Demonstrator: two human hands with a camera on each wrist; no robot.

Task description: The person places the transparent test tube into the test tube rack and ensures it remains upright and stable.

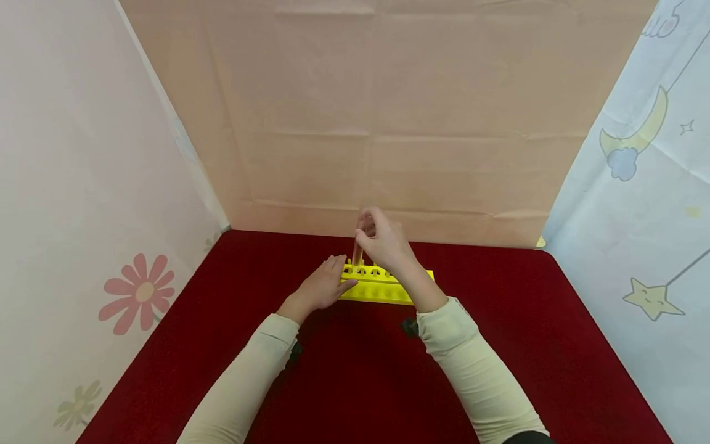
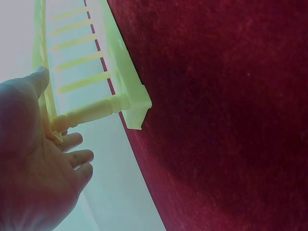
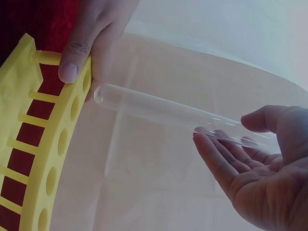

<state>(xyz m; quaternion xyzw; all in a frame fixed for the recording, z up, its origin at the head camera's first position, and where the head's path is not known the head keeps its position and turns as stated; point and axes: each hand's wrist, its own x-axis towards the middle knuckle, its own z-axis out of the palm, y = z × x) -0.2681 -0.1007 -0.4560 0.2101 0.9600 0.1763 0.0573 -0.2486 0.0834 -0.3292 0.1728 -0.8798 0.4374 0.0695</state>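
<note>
A clear glass test tube (image 3: 154,108) slants above the yellow test tube rack (image 1: 383,293). My right hand (image 1: 388,243) pinches its upper part between thumb and fingers. In the right wrist view its rounded bottom hangs just outside the rack's top plate (image 3: 67,124), near the end holes and apart from them. My left hand (image 1: 322,287) grips the rack's left end, thumb on one side of the top plate and fingers on the other, as the left wrist view shows. The rack stands upright on its base (image 2: 118,62), and its visible holes hold no tubes.
A dark red cloth (image 1: 344,382) covers the table. Behind the rack rises a tan paper backdrop (image 1: 388,166). White patterned sheets (image 1: 66,185) stand along both sides.
</note>
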